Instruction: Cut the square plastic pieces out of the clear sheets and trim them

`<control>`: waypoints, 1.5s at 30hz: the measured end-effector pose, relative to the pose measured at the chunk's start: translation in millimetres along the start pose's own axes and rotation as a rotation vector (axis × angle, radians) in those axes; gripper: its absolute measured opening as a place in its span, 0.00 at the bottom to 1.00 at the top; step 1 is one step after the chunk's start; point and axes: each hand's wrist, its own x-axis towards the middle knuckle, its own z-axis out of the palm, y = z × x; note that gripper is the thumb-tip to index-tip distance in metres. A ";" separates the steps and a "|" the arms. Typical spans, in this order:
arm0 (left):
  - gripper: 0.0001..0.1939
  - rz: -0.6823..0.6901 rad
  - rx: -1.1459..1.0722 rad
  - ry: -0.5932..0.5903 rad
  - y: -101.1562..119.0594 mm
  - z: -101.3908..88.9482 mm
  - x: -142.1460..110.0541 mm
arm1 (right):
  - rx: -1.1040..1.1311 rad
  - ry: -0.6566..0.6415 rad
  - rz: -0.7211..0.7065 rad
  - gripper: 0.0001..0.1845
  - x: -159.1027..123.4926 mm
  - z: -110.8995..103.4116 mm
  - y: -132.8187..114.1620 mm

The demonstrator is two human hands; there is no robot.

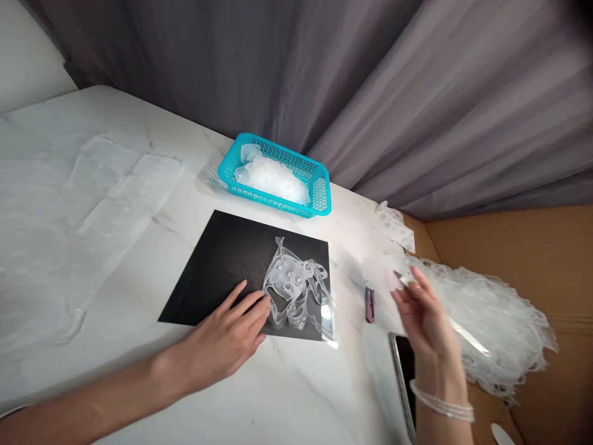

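Observation:
My left hand (231, 330) lies palm down at the front of a black sheet (222, 259), fingers stretched out. Its fingertips touch the edge of a crumpled, translucent cut-out film (296, 284) with holes and curling strips. To the right, my right hand (424, 309) is raised above the table, closed around a slim silver tweezers-like tool (470, 337). A thin, pale translucent piece (384, 266) shows by the tool's pointed tip; whether it is gripped I cannot tell. Between the hands lies a small purple-handled tool (369, 306).
A turquoise basket (278, 207) with whitish translucent pieces stands at the back. Translucent sheets (92, 228) cover the table's left side. On the right, a heap of film scraps (500, 327) fills a cardboard box (514, 247). A dark-screened device (403, 364) lies beneath my right hand.

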 end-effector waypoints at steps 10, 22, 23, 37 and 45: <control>0.18 -0.590 -1.561 0.014 -15.0 -54.7 23.6 | 0.319 -0.510 0.278 0.11 -91.3 128.8 -3.6; 0.22 -0.910 -1.985 0.102 -13.2 -46.4 22.4 | 0.186 -0.459 0.102 0.11 -114.4 140.9 -0.4; 0.25 -0.922 -2.081 0.072 -12.2 -46.5 23.1 | 0.165 -0.537 0.117 0.13 -120.4 143.5 -2.0; 0.37 -0.955 -2.572 -0.021 -22.3 -43.3 19.5 | 0.265 -0.206 0.172 0.28 -88.3 127.2 5.7; 0.39 -0.886 -2.621 -0.111 -20.6 -42.4 16.4 | 0.134 -0.434 0.305 0.18 -106.3 146.4 14.3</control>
